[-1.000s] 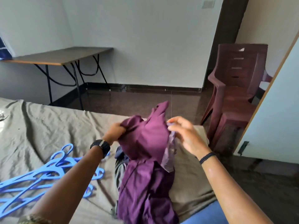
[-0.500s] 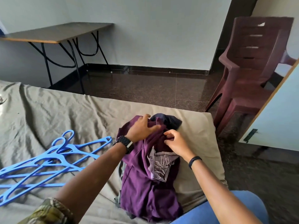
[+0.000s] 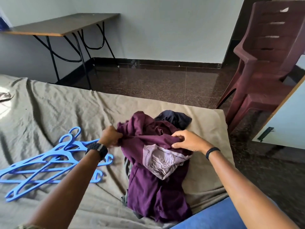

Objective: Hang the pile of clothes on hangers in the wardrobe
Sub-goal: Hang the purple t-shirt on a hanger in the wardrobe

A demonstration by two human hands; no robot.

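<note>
your left hand [image 3: 110, 136] pinches a bunched corner of the dark purple cloth garment [image 3: 153, 156], fingers curled tight round the fabric at its left edge. your right hand [image 3: 188, 140] rests on the garment's right side with fingers bent, gripping a fold just above the pale lilac patterned lining [image 3: 162, 160] that shows where the cloth is turned back. the garment lies crumpled on top of the pile on the olive-grey bedsheet [image 3: 49, 113], with a navy blue cloth item [image 3: 175, 119] touching its far edge and something grey peeking out beneath its near left edge.

the step in hand looks like finding the shoulders or collar so the piece can take a hanger. keep both grips on the same layer, draw your hands apart and lift, so the garment opens flat instead of staying twisted. check that the navy item does not ride up with it. the lining showing suggests part is inside out, so right it before hanging.

the heap of blue plastic hangers [image 3: 49, 162] lies left of the garment, near your left forearm. they look interlocked, so free one with a single hand while the other holds the collar. the wardrobe interior is not in view.
</note>
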